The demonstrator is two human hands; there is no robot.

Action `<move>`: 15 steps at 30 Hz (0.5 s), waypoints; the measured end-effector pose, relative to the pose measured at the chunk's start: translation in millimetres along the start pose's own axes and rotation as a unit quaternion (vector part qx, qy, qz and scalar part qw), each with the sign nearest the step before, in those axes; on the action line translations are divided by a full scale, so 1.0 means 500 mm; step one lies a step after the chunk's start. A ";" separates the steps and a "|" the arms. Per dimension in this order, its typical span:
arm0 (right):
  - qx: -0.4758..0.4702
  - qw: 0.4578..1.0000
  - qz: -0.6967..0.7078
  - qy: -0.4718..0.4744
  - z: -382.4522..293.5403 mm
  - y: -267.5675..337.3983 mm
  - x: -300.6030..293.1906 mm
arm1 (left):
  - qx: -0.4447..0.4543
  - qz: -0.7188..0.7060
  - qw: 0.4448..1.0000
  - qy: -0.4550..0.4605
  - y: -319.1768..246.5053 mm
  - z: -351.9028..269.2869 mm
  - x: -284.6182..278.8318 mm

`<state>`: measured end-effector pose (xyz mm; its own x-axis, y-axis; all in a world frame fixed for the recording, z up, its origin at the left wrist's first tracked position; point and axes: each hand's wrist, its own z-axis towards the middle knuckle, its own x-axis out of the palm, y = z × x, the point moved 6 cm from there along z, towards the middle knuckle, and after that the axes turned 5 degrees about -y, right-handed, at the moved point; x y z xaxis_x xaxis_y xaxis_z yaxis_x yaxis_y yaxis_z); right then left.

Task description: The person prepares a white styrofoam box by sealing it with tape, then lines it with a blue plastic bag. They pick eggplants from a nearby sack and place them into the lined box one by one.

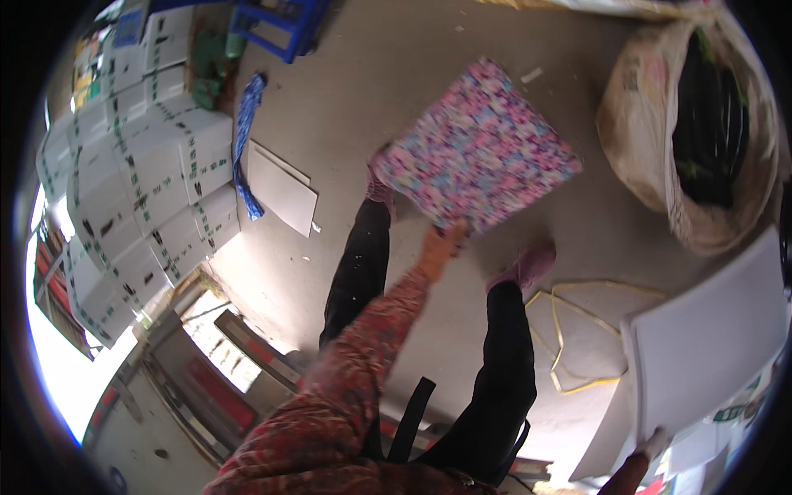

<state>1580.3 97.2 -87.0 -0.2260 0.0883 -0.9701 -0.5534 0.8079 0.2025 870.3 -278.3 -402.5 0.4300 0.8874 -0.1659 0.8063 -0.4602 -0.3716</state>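
My left hand (pixel 444 247), in a red patterned sleeve, grips the near corner of a square floral cushion (pixel 479 145). Pink, purple and pale blue cover the cushion, which is held out over the concrete floor in front of my pink shoes. At the lower right, my right hand (pixel 653 444) is at the near edge of a large white foam panel or box lid (pixel 711 334). The fingers there are partly hidden, so how firmly they hold it is unclear.
White foam boxes (pixel 154 167) with green printing are stacked at left. Nearby lie a blue cloth (pixel 244 148) and white boards (pixel 284 192). A blue plastic stool (pixel 281 28) stands beyond. At right are a sack (pixel 637 124) of dark glossy vegetables and loose yellow strapping (pixel 560 346).
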 end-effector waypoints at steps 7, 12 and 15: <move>-0.138 0.990 0.033 -0.020 -0.401 0.336 -0.250 | -0.098 -0.006 0.995 -0.025 0.066 -0.063 0.088; -0.198 0.954 0.206 0.093 -0.633 0.560 -0.144 | 0.025 0.127 0.991 0.044 -0.104 -0.078 0.028; -0.216 0.929 0.269 0.138 -0.797 0.656 -0.101 | 0.069 0.066 0.988 0.125 -0.279 -0.120 -0.013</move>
<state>1090.8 125.3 81.5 -0.7264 0.2102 -0.6543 -0.5574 0.3768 0.7398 779.4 -221.2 -294.9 0.6280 0.7782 0.0038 0.6812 -0.5473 -0.4862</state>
